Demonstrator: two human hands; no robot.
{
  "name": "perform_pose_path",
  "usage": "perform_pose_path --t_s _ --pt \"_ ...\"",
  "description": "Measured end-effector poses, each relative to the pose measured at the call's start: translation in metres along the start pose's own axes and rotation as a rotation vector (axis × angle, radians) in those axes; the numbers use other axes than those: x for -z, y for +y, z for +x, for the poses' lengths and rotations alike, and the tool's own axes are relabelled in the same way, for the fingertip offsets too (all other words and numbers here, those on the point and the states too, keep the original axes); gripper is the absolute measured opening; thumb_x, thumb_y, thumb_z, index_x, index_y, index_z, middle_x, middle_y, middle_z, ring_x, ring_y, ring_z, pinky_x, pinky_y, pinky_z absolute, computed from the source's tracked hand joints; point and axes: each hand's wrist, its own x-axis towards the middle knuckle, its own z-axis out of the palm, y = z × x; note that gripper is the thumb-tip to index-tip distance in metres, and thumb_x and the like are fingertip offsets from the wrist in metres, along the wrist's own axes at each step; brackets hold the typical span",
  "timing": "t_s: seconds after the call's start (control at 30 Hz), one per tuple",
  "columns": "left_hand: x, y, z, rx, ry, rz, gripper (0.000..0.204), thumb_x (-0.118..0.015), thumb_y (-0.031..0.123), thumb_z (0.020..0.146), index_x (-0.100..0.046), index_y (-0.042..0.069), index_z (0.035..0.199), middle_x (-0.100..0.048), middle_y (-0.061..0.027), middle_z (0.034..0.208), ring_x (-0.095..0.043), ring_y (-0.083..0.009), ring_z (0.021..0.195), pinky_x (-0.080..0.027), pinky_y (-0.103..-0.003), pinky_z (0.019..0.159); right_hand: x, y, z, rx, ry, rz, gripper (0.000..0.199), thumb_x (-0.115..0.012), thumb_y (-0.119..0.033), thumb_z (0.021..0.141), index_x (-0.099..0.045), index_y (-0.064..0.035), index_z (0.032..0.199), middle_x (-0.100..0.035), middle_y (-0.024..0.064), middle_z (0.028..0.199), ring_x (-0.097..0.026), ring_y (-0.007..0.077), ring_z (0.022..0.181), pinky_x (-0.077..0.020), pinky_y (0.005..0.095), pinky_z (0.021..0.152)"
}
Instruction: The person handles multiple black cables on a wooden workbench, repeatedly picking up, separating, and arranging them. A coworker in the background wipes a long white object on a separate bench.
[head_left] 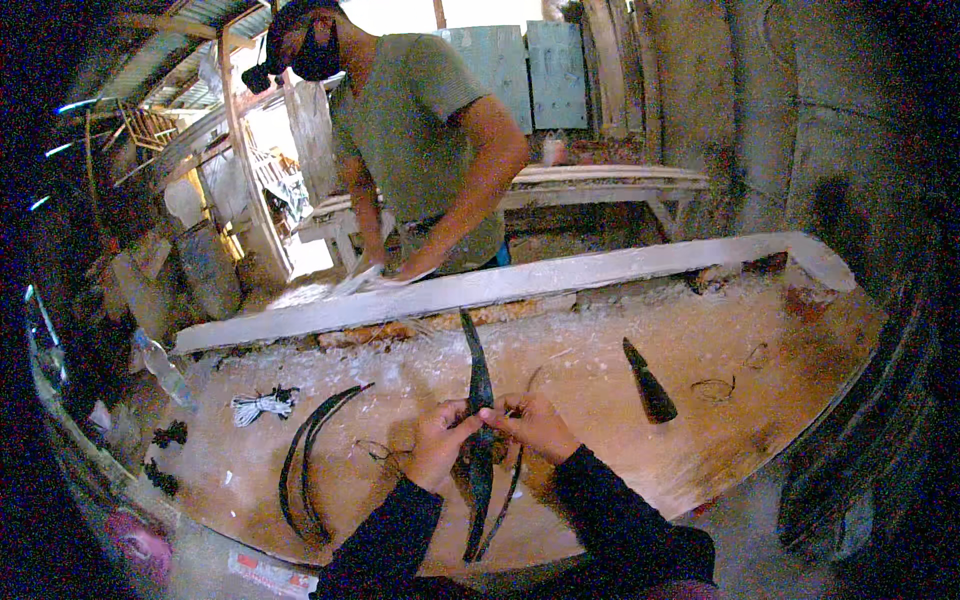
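Observation:
Upright in front of me is a long dark strip (480, 500), wider in the middle and tapering at both ends; its material cannot be made out. My left hand (443, 440) and my right hand (535, 425) both pinch it near its middle, fingertips close together. Behind and beside its lower half runs a thin dark curved strip (510, 500), partly hidden by my right hand. To the left of my hands, two dark curved strips (308, 460) lie side by side on the wooden tabletop (600, 490).
A dark pointed cone-shaped piece (650, 385) and thin wire loops (714, 388) lie at the right. Leftward are a white cord bundle (264, 405), dark clumps (165, 455) and a clear plastic bottle (165, 370). Beyond the raised white board (520, 287) stands another person (420, 140).

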Motion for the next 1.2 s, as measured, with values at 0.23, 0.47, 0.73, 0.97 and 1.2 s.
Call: perform_pose_path --t_s 0.23,0.47,0.73,0.97,1.2 --pt "0.003 0.006 -0.007 -0.043 0.027 0.062 0.014 -0.059 0.009 0.075 -0.058 -0.001 0.084 -0.059 -0.0017 0.075 -0.053 -0.0073 0.065 -0.042 -0.020 0.058 -0.003 -0.002 -0.001 -0.005 0.003 0.196 0.012 -0.056 -0.014 0.078 -0.055 -0.0013 0.078 -0.055 0.0015 0.065 -0.052 0.0088 0.059 -0.0431 0.0225 0.054" --pt "-0.002 0.010 -0.011 -0.027 0.074 0.077 0.008 -0.058 0.006 0.075 -0.058 -0.001 0.080 -0.058 -0.0011 0.073 -0.052 -0.0068 0.065 -0.042 -0.020 0.058 -0.007 0.001 -0.001 0.029 0.077 0.055 0.006 -0.057 -0.007 0.073 -0.054 -0.0024 0.071 -0.054 0.0006 0.063 -0.051 0.0077 0.054 -0.0419 0.0223 0.050" --pt "-0.001 0.001 -0.006 -0.227 0.119 0.257 0.006 -0.057 0.006 0.076 -0.055 0.000 0.077 -0.054 -0.0006 0.067 -0.049 -0.0067 0.060 -0.039 -0.020 0.056 -0.012 -0.011 -0.009 0.130 0.197 -0.241 0.010 -0.060 -0.010 0.070 -0.054 -0.0035 0.065 -0.051 -0.0010 0.055 -0.045 0.0047 0.050 -0.0373 0.0211 0.045" --pt "-0.003 0.004 -0.010 -0.269 0.150 0.507 0.009 -0.056 0.008 0.076 -0.055 -0.001 0.079 -0.055 -0.0013 0.068 -0.049 -0.0072 0.061 -0.040 -0.021 0.056 -0.015 -0.014 -0.012 0.054 0.179 -0.148 0.011 -0.060 -0.010 0.070 -0.053 -0.0030 0.065 -0.050 -0.0010 0.055 -0.044 0.0042 0.050 -0.0366 0.0206 0.045" --pt "0.002 0.008 -0.008 -0.178 0.049 0.268 0.013 -0.057 0.013 0.077 -0.056 0.000 0.078 -0.055 -0.0009 0.067 -0.049 -0.0076 0.060 -0.040 -0.021 0.056 -0.014 -0.016 -0.010 0.164 0.157 -0.084 0.011 -0.060 -0.008 0.069 -0.051 -0.0031 0.063 -0.049 -0.0008 0.057 -0.045 0.0049 0.052 -0.0370 0.0204 0.046"
